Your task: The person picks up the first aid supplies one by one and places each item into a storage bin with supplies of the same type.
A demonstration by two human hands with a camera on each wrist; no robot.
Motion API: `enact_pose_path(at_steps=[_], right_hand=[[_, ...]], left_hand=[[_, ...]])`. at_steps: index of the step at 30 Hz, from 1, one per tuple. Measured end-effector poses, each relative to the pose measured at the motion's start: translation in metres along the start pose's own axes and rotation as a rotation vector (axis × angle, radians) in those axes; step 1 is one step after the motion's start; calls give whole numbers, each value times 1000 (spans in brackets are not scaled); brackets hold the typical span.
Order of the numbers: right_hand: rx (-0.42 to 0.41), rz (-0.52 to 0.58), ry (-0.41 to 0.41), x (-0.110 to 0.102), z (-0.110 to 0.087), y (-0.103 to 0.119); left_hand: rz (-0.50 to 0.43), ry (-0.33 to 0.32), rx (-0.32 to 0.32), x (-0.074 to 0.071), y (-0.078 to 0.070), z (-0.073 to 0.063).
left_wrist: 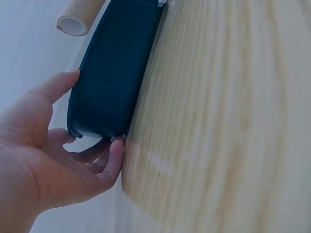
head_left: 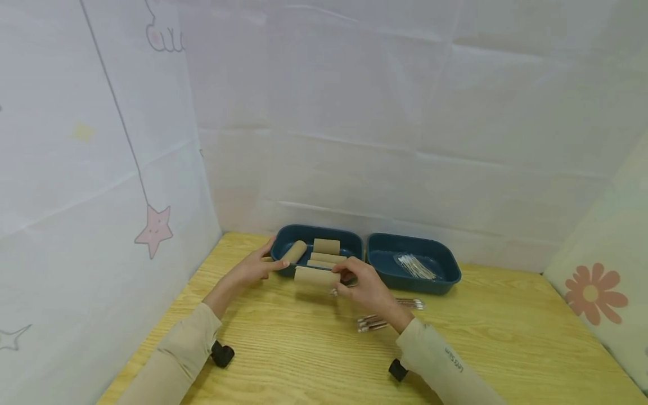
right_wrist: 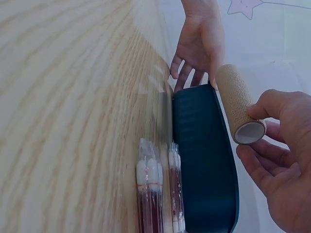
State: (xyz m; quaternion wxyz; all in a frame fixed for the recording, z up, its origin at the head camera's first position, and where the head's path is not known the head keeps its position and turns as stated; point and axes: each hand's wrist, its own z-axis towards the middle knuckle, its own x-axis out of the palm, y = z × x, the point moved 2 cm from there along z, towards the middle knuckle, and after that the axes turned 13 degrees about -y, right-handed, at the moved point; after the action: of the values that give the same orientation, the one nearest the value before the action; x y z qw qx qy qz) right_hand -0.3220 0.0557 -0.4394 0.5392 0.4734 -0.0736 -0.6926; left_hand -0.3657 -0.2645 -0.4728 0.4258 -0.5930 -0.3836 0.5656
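My right hand [head_left: 367,286] pinches a tan, textured bandage roll [head_left: 315,277] by one end, between thumb and fingers. The roll is held above the front rim of the left dark blue bin [head_left: 349,235]; its pale hollow core shows in the right wrist view. My left hand [head_left: 253,266] holds that bin's left end, thumb on the rim and fingers curled against the lower side. Several similar rolls [head_left: 326,246] lie inside the bin, some partly hidden by the held one.
A second dark blue bin [head_left: 425,286] stands to the right, holding a clear packet of white cotton swabs [head_left: 416,266]. Clear packets of brown swabs [head_left: 373,323] with white tips lie on the wooden table [head_left: 293,349], partly behind my right forearm. White printed sheets hang around the table.
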Motion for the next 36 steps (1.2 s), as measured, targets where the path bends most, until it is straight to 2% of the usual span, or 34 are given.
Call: enact_pose_path(at_steps=[6,12,23,36], right_hand=[[5,5,-60,-4,2,-5],[-6,8,-156,-9,4,-5],[9,-63,-301,-15,4,-17],[63,-53,-312,-19,6,-23]], left_hand=[[4,-2,-6,0,4,1],[14,-1,-12,-2,5,0],[14,-3,-10,-1,5,-2],[46,-6,2,-1,2,2]])
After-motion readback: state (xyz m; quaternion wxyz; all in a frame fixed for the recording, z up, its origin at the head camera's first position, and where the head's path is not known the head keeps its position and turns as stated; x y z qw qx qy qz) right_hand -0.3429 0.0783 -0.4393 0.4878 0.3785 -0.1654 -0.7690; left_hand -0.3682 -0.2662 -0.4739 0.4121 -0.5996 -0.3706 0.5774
